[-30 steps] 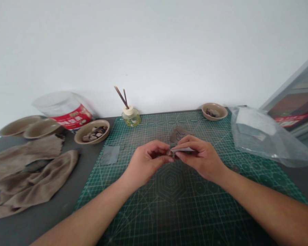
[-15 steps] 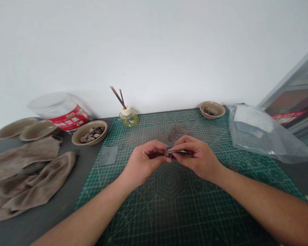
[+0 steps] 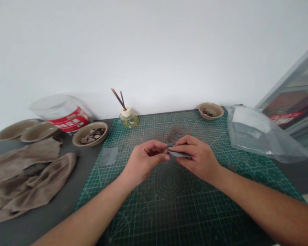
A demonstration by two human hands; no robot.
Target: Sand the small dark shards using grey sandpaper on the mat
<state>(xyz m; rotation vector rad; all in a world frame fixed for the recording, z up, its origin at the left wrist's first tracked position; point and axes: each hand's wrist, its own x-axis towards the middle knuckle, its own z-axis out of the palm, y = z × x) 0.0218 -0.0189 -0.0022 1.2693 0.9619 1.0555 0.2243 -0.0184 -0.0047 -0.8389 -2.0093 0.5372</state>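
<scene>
Over the middle of the green cutting mat (image 3: 133,212), my two hands meet fingertip to fingertip. My left hand (image 3: 141,162) pinches a small piece between thumb and forefinger; the fingers hide most of it, so its kind is unclear. A folded grey sheet of what looks like sandpaper (image 3: 181,154) is gripped in my right hand (image 3: 201,157), its left edge against the small piece. Just behind the fingers lies a brownish sheet (image 3: 176,134) with dark blue handwriting, partly covered by my right hand. A flat grey square (image 3: 109,156) rests on the mat left of my left hand.
At left are a bowl of stone-like chips (image 3: 77,139), more bowls (image 3: 9,131), a red-labelled plastic jar (image 3: 72,121) and a brown cloth (image 3: 46,184). A reed diffuser (image 3: 129,119) stands at the back. Rightward are a small bowl (image 3: 219,112) and a clear plastic bag (image 3: 267,147).
My right hand's fingers have shifted on the grey sandpaper, which now shows more of its face and lower edge. My left hand stays nearly in place, still pinching.
</scene>
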